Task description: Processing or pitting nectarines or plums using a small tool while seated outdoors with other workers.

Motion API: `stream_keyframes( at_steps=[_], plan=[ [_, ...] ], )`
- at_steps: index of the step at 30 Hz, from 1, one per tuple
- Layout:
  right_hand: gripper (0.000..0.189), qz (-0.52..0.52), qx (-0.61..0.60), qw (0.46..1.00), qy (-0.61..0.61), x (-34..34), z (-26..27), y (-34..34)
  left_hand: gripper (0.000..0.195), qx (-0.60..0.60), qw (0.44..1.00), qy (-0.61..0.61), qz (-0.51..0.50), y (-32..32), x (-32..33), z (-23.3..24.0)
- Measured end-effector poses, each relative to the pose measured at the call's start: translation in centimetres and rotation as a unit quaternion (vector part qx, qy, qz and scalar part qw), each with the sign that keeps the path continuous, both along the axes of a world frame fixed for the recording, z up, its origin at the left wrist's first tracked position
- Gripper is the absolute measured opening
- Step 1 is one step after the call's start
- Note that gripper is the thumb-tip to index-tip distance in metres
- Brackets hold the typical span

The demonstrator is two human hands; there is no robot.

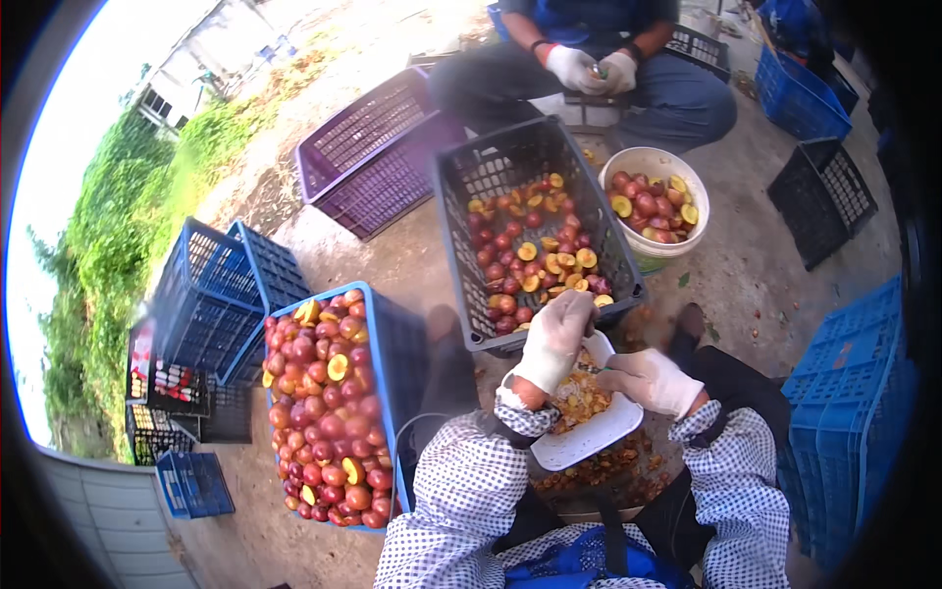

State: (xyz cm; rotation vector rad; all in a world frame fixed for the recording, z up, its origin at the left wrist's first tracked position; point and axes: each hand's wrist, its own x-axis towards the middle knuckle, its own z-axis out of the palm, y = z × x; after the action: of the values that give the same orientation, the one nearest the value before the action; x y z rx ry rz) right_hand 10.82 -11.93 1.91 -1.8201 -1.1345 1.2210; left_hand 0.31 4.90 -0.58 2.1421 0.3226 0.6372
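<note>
My left hand (557,340), in a white glove with stained fingertips, is curled just above the near edge of a dark plastic crate (450,243). My right hand (651,379), gloved too, is closed around a small item with a bit of green, mostly hidden by the fingers. Under both hands lies a white tray (589,445) with wet orange pits and pulp (581,401). The dark crate bears whole and halved red plums (508,258), some with yellow cut faces. What my left fingers hold is hidden.
A heaped blue crate of plums (331,412) stands at left. Beyond the dark crate sits a co-worker with gloved hands (592,71), near a white bucket (703,199) of plums. A purple crate (368,162) and stacked blue crates (846,412) stand around. Pulp scraps lie below the tray.
</note>
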Motion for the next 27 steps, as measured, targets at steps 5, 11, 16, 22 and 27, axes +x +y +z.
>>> stream_keyframes(
  at_steps=[5,11,16,22,27],
  plan=[
    [0.033,0.017,-0.046,0.929,-0.368,0.3,-2.3,-2.6,0.024,-0.002,0.993,-0.01,0.121,1.0,-3.3,3.9],
    [0.032,0.019,-0.02,0.935,-0.353,-1.1,-2.0,-1.3,0.031,0.075,0.947,0.104,0.294,7.2,-12.4,8.1],
    [0.031,0.029,-0.003,0.935,-0.353,-0.8,-2.3,-1.4,0.033,0.319,0.812,0.235,0.428,15.9,-20.3,1.9],
    [0.029,0.006,-0.02,0.938,-0.345,-0.6,-1.6,-1.7,0.066,0.341,0.738,0.431,0.393,17.8,-23.2,-3.6],
    [0.023,-0.01,-0.028,0.964,-0.265,-0.3,1.2,-2.0,0.08,0.365,0.728,0.434,0.385,18.0,-23.3,-3.7]
  ],
)
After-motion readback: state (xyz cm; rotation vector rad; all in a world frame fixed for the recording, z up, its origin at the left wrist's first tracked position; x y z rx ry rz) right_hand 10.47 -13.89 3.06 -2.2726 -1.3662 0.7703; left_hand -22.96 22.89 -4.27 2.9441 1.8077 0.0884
